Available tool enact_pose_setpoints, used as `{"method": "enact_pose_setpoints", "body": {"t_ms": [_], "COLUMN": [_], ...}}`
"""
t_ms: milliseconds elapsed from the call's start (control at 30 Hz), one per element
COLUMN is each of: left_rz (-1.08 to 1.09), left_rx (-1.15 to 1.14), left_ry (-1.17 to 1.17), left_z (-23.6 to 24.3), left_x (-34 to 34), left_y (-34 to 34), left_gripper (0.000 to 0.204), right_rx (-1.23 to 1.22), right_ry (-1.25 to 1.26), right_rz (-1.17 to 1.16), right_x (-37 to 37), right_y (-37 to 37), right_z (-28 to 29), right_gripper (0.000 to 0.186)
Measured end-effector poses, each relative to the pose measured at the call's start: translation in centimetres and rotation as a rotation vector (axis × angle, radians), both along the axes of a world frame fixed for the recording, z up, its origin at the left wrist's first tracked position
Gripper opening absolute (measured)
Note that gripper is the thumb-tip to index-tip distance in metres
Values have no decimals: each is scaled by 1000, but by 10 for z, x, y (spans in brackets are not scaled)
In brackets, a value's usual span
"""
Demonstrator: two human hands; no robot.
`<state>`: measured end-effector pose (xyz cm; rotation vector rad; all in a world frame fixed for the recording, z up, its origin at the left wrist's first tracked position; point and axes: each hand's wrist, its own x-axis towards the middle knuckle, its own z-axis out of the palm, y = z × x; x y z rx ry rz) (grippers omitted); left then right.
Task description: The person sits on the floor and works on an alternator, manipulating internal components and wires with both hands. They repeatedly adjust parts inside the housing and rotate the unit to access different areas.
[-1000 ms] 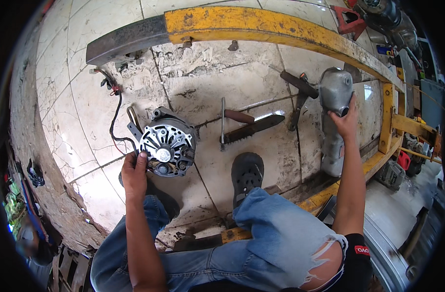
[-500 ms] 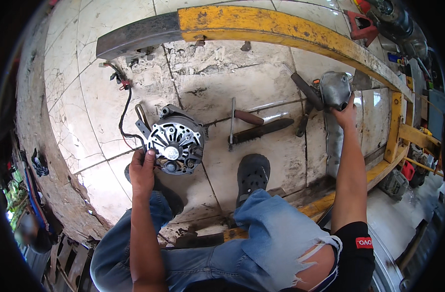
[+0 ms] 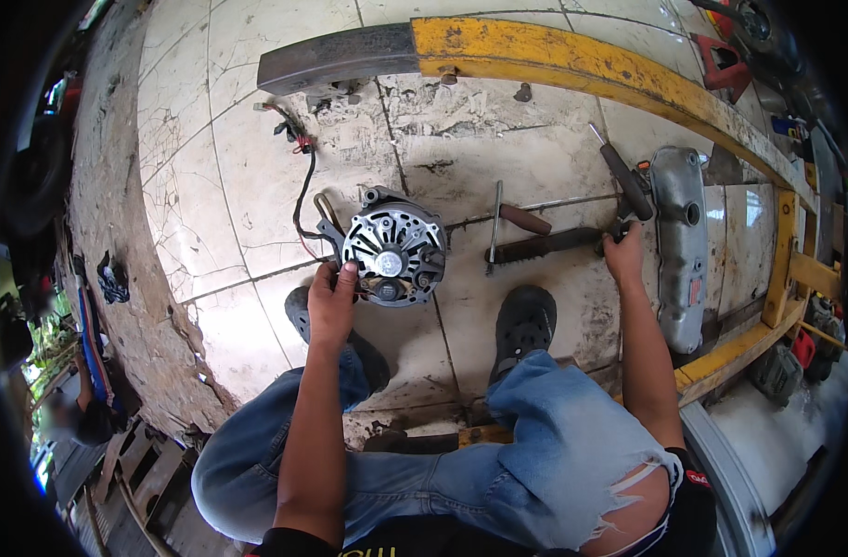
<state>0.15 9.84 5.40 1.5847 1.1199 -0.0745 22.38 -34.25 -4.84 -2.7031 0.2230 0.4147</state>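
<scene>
A round silver alternator (image 3: 396,243) with a vented end face lies on the tiles. My left hand (image 3: 333,297) grips its lower-left edge, thumb on top, beside the bracket. A dark wire harness (image 3: 303,190) trails away from that side. My right hand (image 3: 625,251) is closed around the near end of a dark tool (image 3: 621,226); the fingers partly hide it, so its kind is unclear. Just beyond lies a screwdriver (image 3: 625,179) with a dark grip. Immediately right of that hand is a long grey metal engine cover (image 3: 680,255) with a round hole.
A brown-handled T-shaped tool (image 3: 524,220) and a long dark flat tool (image 3: 546,246) lie between my hands. A yellow and black steel frame (image 3: 572,56) arches across the far side and down the right. My shoes (image 3: 524,325) rest on the tiles nearby.
My right hand has let go of the metal cover and moved left to the dark tool. The cover now lies lengthwise on the right. My left hand remains on the alternator; the view has shifted.
</scene>
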Motion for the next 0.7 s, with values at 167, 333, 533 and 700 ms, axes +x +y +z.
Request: {"method": "enact_pose_setpoints", "body": {"t_ms": [167,333,533,700], "left_rz": [8,31,-46,-22], "left_rx": [17,99,236,256], "left_ry": [-5,69,184,177], "left_z": [-2,-2,5,14], "left_x": [1,-5,8,12], "left_y": [-4,-7,-12,-17], "left_gripper": [47,53,52,55], "right_rx": [259,569,354,298], "right_ry": [108,336,80,-244], "right_rz": [-150,-300,200,693], "right_x": [-14,-58,-54,-19], "right_y": [-2,40,60,130], "right_z": [12,64,54,95], "right_gripper": [55,56,58,37]}}
